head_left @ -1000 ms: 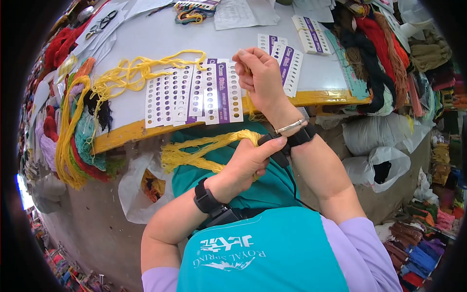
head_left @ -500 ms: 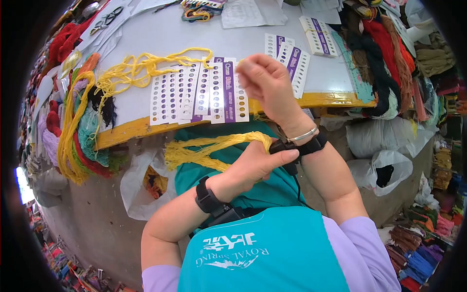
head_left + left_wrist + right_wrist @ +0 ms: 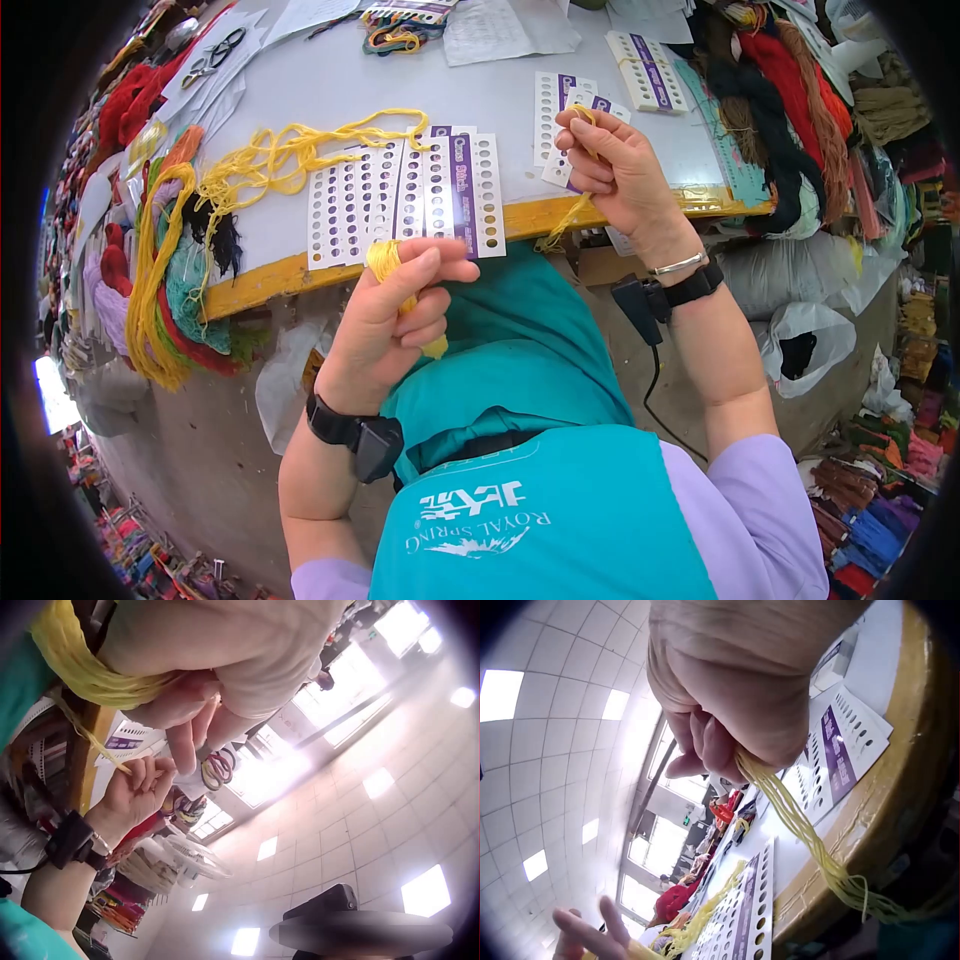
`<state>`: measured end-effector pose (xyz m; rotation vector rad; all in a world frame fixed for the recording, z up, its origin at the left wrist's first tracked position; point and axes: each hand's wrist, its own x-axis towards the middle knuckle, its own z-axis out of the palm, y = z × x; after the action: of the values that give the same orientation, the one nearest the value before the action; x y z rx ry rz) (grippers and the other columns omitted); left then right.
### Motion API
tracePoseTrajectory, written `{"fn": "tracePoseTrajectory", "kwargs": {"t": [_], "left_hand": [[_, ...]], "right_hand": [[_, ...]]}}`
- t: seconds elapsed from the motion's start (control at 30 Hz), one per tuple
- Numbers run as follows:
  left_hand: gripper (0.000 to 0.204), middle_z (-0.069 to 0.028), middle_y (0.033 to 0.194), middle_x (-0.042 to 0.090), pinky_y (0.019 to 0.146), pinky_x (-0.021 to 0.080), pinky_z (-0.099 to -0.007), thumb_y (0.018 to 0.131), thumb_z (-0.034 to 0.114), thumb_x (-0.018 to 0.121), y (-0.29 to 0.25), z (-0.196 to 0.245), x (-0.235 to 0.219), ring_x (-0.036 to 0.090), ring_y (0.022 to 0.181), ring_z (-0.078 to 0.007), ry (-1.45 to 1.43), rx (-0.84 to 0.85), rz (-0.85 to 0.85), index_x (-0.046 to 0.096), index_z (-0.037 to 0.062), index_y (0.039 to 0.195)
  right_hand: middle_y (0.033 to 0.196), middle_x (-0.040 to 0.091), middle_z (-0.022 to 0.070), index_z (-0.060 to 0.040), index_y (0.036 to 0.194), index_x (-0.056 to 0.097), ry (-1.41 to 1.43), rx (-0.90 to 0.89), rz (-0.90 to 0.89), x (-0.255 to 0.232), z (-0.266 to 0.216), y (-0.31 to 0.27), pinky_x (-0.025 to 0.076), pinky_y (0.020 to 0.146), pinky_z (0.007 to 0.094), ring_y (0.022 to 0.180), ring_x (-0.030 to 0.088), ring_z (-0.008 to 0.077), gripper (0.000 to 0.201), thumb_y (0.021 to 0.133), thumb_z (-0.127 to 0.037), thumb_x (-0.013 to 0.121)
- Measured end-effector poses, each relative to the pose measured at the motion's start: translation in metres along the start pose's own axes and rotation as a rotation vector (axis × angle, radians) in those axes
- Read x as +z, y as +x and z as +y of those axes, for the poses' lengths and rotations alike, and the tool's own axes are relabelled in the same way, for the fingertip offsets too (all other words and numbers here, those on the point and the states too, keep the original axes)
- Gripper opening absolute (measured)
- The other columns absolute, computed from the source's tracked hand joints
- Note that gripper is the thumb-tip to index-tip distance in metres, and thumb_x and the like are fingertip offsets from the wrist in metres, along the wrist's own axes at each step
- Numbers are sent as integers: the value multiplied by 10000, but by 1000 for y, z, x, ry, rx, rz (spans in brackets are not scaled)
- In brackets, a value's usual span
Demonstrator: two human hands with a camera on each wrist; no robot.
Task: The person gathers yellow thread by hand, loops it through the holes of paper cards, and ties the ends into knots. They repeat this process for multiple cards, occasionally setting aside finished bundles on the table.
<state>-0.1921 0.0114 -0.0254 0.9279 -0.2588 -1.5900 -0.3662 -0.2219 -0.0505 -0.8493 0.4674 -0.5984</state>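
Observation:
My left hand (image 3: 375, 325) grips a thick skein of yellow embroidery thread (image 3: 384, 260) that loops over its fingers. In the left wrist view, that yellow skein (image 3: 79, 664) curves round the hand in a wide band. Higher and to the right, my right hand (image 3: 640, 185) pinches a thinner bunch of yellow strands (image 3: 802, 825), which trails down past the table edge. Between and beyond the hands, punched white-and-purple thread cards (image 3: 435, 190) lie fanned at the table's front edge. More punched cards (image 3: 550, 110) lie behind the right hand.
Loose yellow thread (image 3: 290, 150) sprawls over the table (image 3: 490, 95) on the left. Coloured hanks (image 3: 170, 270) hang off the left corner, dark and red ones (image 3: 770, 90) off the right. Scissors (image 3: 215, 55) rest on papers at back left. Plastic bags (image 3: 805, 345) stand below.
My left hand has come away from beside the right wrist, moving left and up with the yellow skein. My right hand has shifted right, yellow strands now showing in its fingers.

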Motion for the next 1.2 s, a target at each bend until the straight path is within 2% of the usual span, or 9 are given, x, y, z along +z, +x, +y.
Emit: {"fn": "tracePoseTrajectory", "kwargs": {"t": [0.1,0.3,0.4,0.63,0.73,0.93,1.03,1.13,1.2], "left_hand": [[247,-81,990,701,406,258,-155,973,208,624,11,-8,19,339,486,15,249,-74,70,660,10,1117],[483,50,791,593,434,270,-190,865,328,763,35,-44,58,352,527,3,476,-247,-127,607,-12,1173],[500,70,753,534,444,280,-193,839,331,790,38,-61,64,372,530,3,458,-180,-51,607,-8,1158],[419,70,792,575,511,321,-190,857,325,771,37,-69,67,413,627,-4,510,45,-52,650,-5,1084],[419,76,753,544,485,290,-198,860,346,769,34,-63,71,383,592,-2,516,-30,-31,648,3,1068],[415,92,693,456,440,221,-201,866,397,762,32,-62,73,311,529,2,450,-86,-22,622,30,1001],[413,94,691,450,435,212,-198,867,400,760,31,-63,73,302,522,3,435,-99,-17,614,36,998],[410,92,696,455,434,211,-196,870,390,758,33,-61,75,300,518,3,424,-128,-34,607,37,1012],[406,91,697,457,433,211,-196,872,382,756,34,-61,74,301,516,5,439,-144,-36,601,37,1019]], "right_hand": [[856,665,58,12,1067,666,144,-27,-23,10,6,5,298,449,167,516,369,10,162,969,-106,614],[857,673,70,7,1050,668,248,-157,-65,40,14,19,303,444,172,519,386,6,139,962,-88,620],[843,686,75,1,1050,668,89,-242,-43,47,24,21,299,443,168,505,371,-2,132,963,-84,617],[836,724,105,-20,981,693,-821,-603,75,44,52,21,513,559,268,697,695,141,102,933,-92,640],[777,688,102,-40,959,676,-1211,-918,70,40,53,22,523,547,307,669,688,198,103,858,-61,671],[685,582,60,-74,883,615,-1609,-1116,-79,41,49,17,506,519,339,610,632,243,123,775,-60,672],[702,586,61,-67,870,603,-1607,-1100,-184,41,51,17,513,530,357,625,631,257,109,779,-61,662],[723,645,57,-31,904,632,-1439,-1034,-81,39,61,21,523,551,340,634,658,212,83,832,-66,656],[760,691,72,-12,955,660,-993,-639,57,40,61,23,527,580,315,666,680,178,104,882,-83,641]]}}
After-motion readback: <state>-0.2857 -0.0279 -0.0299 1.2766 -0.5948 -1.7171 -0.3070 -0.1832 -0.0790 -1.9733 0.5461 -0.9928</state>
